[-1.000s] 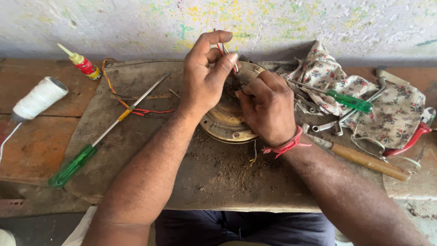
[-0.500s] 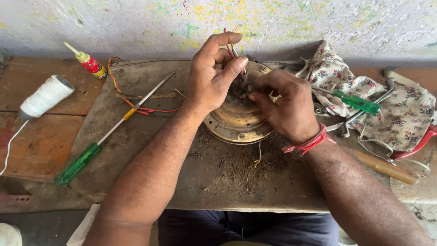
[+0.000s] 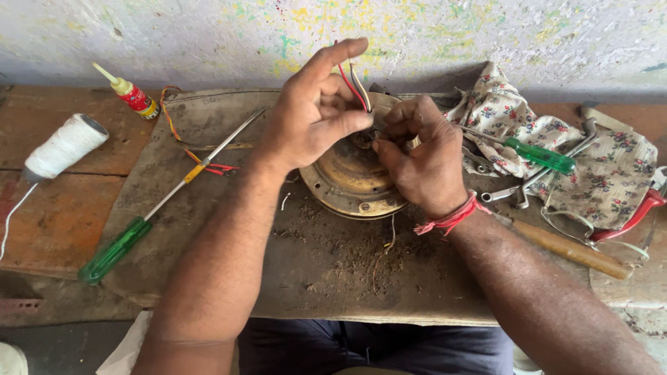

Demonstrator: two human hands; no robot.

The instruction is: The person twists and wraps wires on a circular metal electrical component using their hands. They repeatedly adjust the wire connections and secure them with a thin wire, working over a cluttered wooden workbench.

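A round, rusty metal motor housing (image 3: 351,182) lies on a worn brown mat (image 3: 326,257) in front of me. My left hand (image 3: 313,114) pinches a bundle of thin red, black and light wires (image 3: 356,82) and holds it upright above the housing's middle. My right hand (image 3: 420,156) rests on the right side of the housing, fingers curled at the base of the wires; a red thread is tied round that wrist. What the right fingertips grip is hidden.
A long green-handled screwdriver (image 3: 156,205) lies on the mat's left. A white thread spool (image 3: 64,147) and a small red glue bottle (image 3: 128,92) sit further left. At the right, a floral cloth (image 3: 597,167) carries a green screwdriver (image 3: 538,154), a spanner, red-handled pliers (image 3: 629,219) and a wooden-handled tool (image 3: 570,250).
My left hand has lifted the wire bundle slightly higher and straighter. My right hand has shifted a little along the housing's centre. The tools have not moved.
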